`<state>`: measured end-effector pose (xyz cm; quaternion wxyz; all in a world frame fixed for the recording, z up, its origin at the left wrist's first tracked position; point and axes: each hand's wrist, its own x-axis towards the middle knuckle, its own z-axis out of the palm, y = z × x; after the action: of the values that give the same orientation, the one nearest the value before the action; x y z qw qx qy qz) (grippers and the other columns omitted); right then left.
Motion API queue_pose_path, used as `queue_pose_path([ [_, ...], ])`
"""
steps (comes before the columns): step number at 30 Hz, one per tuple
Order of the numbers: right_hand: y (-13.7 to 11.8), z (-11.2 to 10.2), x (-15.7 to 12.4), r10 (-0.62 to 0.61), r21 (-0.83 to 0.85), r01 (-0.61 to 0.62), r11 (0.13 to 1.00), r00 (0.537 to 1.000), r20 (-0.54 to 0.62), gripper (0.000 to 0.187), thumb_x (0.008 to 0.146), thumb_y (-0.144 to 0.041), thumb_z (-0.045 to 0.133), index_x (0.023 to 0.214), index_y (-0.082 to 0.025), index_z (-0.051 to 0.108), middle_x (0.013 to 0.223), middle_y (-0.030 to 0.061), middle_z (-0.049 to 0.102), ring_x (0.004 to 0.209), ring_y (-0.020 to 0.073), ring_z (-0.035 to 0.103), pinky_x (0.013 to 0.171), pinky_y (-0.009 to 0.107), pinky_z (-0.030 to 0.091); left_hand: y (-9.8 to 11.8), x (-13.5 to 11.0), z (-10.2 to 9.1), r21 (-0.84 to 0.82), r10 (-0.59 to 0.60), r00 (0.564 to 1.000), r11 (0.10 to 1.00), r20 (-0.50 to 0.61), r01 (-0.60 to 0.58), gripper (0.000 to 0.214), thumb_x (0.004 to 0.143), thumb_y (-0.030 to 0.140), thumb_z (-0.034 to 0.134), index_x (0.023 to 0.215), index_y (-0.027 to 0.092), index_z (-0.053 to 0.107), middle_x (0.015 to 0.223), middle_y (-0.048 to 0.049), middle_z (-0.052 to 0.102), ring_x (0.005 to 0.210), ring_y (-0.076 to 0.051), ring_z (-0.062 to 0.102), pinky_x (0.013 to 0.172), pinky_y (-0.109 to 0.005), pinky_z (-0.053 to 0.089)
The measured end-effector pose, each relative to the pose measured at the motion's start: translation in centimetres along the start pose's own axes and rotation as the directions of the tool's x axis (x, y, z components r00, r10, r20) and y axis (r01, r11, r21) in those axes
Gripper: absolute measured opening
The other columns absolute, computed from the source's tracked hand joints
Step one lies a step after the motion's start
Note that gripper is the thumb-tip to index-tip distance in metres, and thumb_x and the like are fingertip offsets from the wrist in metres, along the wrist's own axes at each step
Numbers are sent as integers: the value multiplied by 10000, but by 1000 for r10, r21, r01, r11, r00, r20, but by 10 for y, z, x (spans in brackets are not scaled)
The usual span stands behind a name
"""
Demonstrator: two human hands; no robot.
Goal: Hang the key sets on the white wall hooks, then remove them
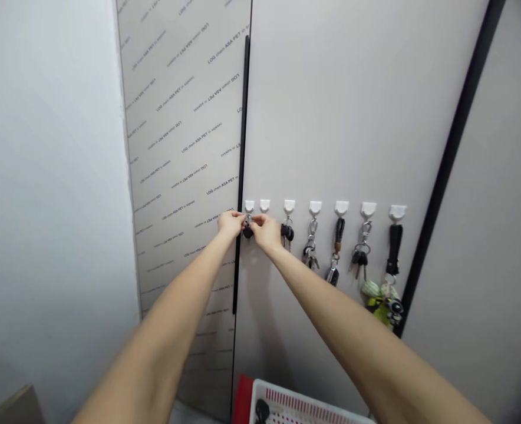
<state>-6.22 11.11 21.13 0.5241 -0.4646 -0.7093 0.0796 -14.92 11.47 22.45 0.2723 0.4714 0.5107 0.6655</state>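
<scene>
My left hand (231, 223) and my right hand (266, 231) meet at the leftmost white hook (249, 205) on the cabinet door. Between them is a bunch of keys (247, 232) with a dark key head, right below that hook. Fingers of both hands are pinched on the keys' metal ring; whether the ring sits on the hook I cannot tell. Just above my right hand is a second white hook (264, 205). Close to its right, black-headed keys (288, 232) hang from a third hook (289, 205).
Farther right hang keys on a clip (311, 250), a braided key strap (339, 235), another key bunch (360, 257) and a black strap (393, 250) with a green charm (379, 303). Below stands a white basket (304, 402) with a dark item inside. A black door handle (243, 129) runs upright at the left.
</scene>
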Motion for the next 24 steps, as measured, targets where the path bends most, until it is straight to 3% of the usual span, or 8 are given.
queue_pose_path([
  [8, 1, 3, 2, -74, -128, 83, 988, 994, 80, 254, 635, -144, 392, 800, -192, 579, 795, 23, 615, 752, 131, 540, 684, 218, 384, -9, 20, 10, 183, 9, 995, 983, -98, 9, 66, 571, 144, 533, 620, 112, 564, 430, 11, 519, 402, -70, 482, 471, -184, 398],
  [15, 12, -4, -13, -125, -215, 159, 964, 979, 161, 274, 621, -124, 396, 810, -178, 586, 807, 48, 611, 776, 156, 533, 705, 240, 376, -25, 16, 11, 363, 80, 986, 932, -148, -22, 121, 569, 196, 510, 644, 128, 576, 554, -29, 585, 541, -107, 537, 540, -199, 396],
  [20, 33, -23, -44, -175, -233, 228, 945, 958, 227, 288, 625, -123, 397, 849, -140, 577, 846, 64, 595, 757, 137, 528, 726, 225, 366, -41, -12, 1, 445, 112, 991, 893, -79, -66, 171, 602, 194, 456, 711, 133, 573, 642, -36, 596, 568, -103, 531, 541, -198, 382],
  [24, 70, -38, -90, -158, -222, 247, 943, 921, 355, 265, 639, -145, 395, 824, -133, 584, 772, 61, 606, 691, 126, 532, 673, 220, 383, -75, -60, -10, 509, 59, 994, 855, 90, -97, 139, 567, 149, 471, 652, 133, 579, 601, -23, 588, 554, -108, 517, 527, -198, 366],
])
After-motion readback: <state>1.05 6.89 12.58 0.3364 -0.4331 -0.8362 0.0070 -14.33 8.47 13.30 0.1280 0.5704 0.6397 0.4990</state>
